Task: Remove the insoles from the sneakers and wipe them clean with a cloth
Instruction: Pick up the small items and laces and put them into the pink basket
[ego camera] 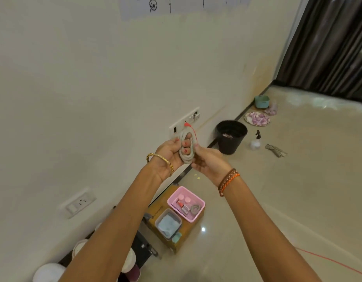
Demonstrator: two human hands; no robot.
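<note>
Both hands (172, 151) (206, 161) hold a coiled grey-white cord (187, 147).

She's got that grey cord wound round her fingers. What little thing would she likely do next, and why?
Probably tuck in the red-tipped end. The grey cord is already coiled round the left hand's fingers, and the right hand pinches the coil beside them, with only the red tip loose on top. The pink basket below seems a likely place for it afterwards.

The room is bright with soft, even light. A small white glare spot shines on the glossy beige tile floor (203, 229). Straight lines bend near the edges. The whole picture looks a little blurry.
</note>
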